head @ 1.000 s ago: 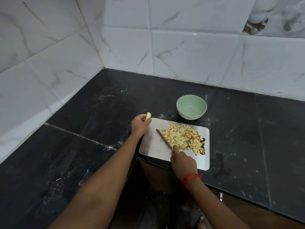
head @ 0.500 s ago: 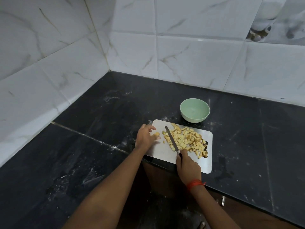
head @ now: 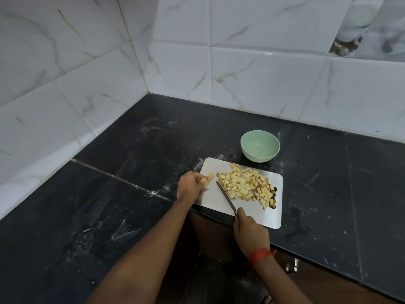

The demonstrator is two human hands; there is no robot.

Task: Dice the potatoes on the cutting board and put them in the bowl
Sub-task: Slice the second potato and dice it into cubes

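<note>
A white cutting board [head: 213, 201] lies on the black counter near its front edge. A heap of diced potato [head: 245, 186] covers the board's right half, with one uncut wedge [head: 235, 167] at its far side. My left hand [head: 190, 185] pinches a potato strip [head: 207, 177] down onto the board's left end. My right hand [head: 249, 231] grips a knife [head: 226, 198] by the handle; the blade lies flat on the board between the strip and the heap, tip pointing away. The pale green bowl [head: 260, 145] stands just behind the board, nothing in it.
The black stone counter [head: 135, 183] runs into a corner of white marbled wall tiles [head: 197, 69]. White smears and crumbs mark the counter. The board's near corner overhangs the counter's front edge, with dark cabinet fronts below.
My left hand has lowered the potato strip from above the board's far left corner down onto the board. The knife has shifted slightly left, away from the heap.
</note>
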